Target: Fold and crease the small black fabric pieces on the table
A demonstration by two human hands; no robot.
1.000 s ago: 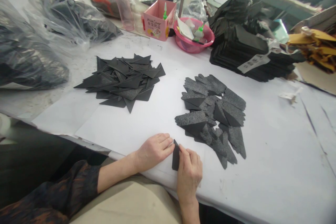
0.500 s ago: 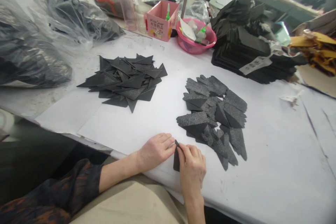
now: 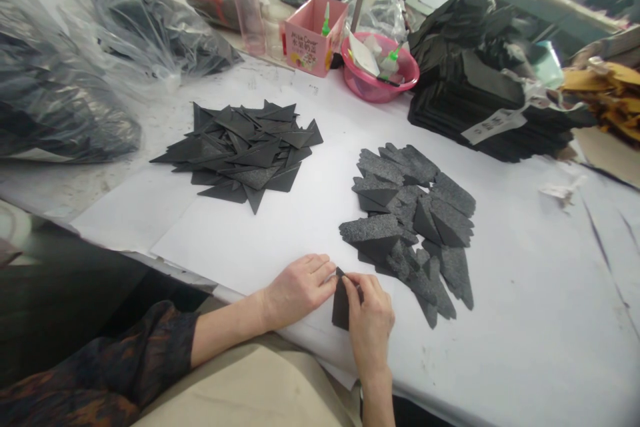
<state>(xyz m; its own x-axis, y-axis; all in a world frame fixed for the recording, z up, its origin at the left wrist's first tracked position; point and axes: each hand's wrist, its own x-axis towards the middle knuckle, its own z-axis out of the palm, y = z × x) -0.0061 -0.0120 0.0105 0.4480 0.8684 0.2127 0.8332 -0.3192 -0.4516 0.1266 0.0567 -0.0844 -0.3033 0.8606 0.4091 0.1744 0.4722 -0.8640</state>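
Observation:
A small flat black piece (image 3: 341, 309) is held at the table's near edge between my two hands. My left hand (image 3: 301, 289) pinches its upper left edge with closed fingertips. From the other side, my right hand (image 3: 371, 315) grips the top with thumb and fingers, covering the right part. Beyond my right hand lies a spread of black pieces with speckled grey, jagged-ended faces (image 3: 373, 228), overlapping one another. Farther left is a heap of smooth, dark, pointed pieces (image 3: 245, 150).
At the back stand a pink box (image 3: 314, 40), a pink basin (image 3: 380, 88) with a green-tipped bottle, and a pink-capped bottle (image 3: 249, 20). Plastic bags of dark material (image 3: 60, 93) sit on the left. A tied black stack (image 3: 460, 103) and yellow-brown pieces (image 3: 613, 90) are at right.
The view has shifted slightly. My right fingers have moved a little along the black piece's top, and more of its face shows between my hands.

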